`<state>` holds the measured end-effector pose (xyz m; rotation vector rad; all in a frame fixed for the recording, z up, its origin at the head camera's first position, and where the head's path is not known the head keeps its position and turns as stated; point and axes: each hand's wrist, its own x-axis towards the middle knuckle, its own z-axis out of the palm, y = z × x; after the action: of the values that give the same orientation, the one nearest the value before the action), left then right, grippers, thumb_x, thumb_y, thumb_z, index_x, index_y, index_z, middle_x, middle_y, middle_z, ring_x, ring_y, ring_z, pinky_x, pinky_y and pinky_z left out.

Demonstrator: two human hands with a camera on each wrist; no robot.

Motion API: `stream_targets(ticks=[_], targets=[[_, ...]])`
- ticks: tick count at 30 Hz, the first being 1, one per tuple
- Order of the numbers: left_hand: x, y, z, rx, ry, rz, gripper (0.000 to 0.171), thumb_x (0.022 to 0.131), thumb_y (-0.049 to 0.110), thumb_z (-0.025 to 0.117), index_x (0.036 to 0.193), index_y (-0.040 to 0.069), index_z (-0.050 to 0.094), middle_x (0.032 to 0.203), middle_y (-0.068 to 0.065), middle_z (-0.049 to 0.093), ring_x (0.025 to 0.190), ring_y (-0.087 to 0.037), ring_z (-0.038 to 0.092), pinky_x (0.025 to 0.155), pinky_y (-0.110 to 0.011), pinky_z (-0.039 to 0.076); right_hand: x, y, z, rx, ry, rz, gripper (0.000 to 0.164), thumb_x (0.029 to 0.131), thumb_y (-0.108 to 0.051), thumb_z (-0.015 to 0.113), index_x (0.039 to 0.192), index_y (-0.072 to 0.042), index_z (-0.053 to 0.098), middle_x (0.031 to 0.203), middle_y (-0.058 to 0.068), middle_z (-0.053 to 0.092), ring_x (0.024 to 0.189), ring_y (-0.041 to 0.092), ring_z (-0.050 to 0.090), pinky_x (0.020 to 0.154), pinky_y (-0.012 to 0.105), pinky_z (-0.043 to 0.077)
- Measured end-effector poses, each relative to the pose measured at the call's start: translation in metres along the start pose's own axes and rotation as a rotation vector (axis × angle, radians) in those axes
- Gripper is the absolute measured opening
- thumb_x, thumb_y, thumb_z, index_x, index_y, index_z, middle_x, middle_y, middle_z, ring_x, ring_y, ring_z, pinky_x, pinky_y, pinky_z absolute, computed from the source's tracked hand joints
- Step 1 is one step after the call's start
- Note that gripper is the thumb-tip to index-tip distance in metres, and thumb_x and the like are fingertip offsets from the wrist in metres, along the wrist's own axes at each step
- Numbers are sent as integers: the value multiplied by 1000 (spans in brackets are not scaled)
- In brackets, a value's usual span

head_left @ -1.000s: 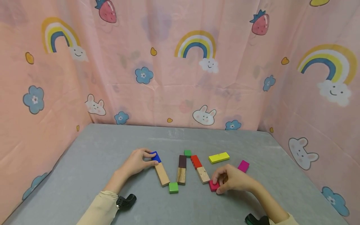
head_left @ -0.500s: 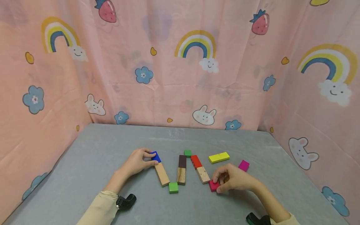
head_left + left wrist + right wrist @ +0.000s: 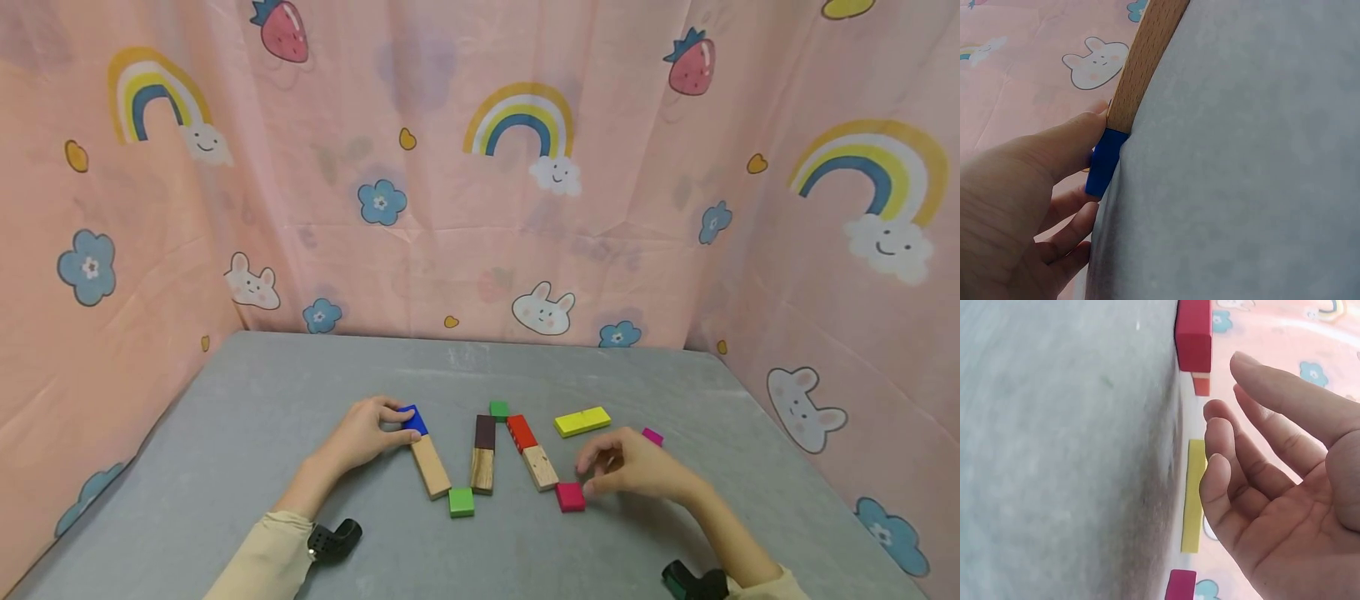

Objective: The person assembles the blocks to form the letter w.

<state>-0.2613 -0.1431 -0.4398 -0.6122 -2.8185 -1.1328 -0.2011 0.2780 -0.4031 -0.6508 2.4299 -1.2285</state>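
My left hand (image 3: 367,433) pinches a blue block (image 3: 1104,163) between thumb and fingers. That block lies end to end with a plain wooden block (image 3: 431,468) in a slanting line. My right hand (image 3: 637,465) holds nothing; its fingers are loosely bent just right of a crimson square block (image 3: 571,497). In the right wrist view, a gap shows between the fingertips and the crimson block (image 3: 1195,337). The crimson block sits at the lower end of a speckled light wooden block (image 3: 540,468), which continues a red block (image 3: 521,433).
Between the hands lie a dark brown block (image 3: 485,432), a striped wooden block (image 3: 483,472) and two green blocks, one near (image 3: 461,502) and one far (image 3: 498,409). A yellow block (image 3: 582,422) lies farther right. Behind my right hand, a magenta block (image 3: 653,437) is partly hidden.
My right hand has let go of the crimson block and moved slightly right and away from me, covering more of the magenta block. The left hand stays on the blue block.
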Motion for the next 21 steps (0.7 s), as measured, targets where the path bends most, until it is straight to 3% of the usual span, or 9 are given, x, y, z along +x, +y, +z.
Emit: stream_targets(ticks=[9, 13, 18, 21], targets=[[0, -1, -1, 0, 1, -10, 45, 83, 35, 81, 117, 6, 74, 125, -9, 62, 124, -35, 50, 101, -52, 41, 2, 2, -3, -60, 92, 31, 16, 86, -15, 78, 98, -5, 72, 91, 7, 66, 79, 28, 57, 64, 29, 50], [0, -2, -1, -1, 7, -3, 45, 83, 34, 81, 117, 5, 74, 124, -10, 62, 122, -35, 51, 100, -52, 42, 5, -1, 0, -65, 232, 89, 21, 87, -16, 77, 104, -5, 70, 96, 8, 65, 86, 28, 58, 68, 33, 51], [-1, 0, -2, 2, 9, -4, 46, 83, 36, 80, 117, 6, 74, 125, -11, 62, 122, -36, 51, 100, -53, 41, 7, -7, 5, -26, 458, 215, 38, 89, -19, 76, 123, -5, 65, 130, 17, 54, 110, 37, 55, 82, 44, 53], [-1, 0, -2, 5, 5, -4, 47, 84, 37, 80, 117, 6, 73, 125, -11, 62, 123, -36, 50, 100, -53, 41, 8, -11, 10, -23, 551, 262, 48, 89, -22, 75, 132, -4, 62, 142, 22, 45, 121, 45, 48, 91, 56, 48]])
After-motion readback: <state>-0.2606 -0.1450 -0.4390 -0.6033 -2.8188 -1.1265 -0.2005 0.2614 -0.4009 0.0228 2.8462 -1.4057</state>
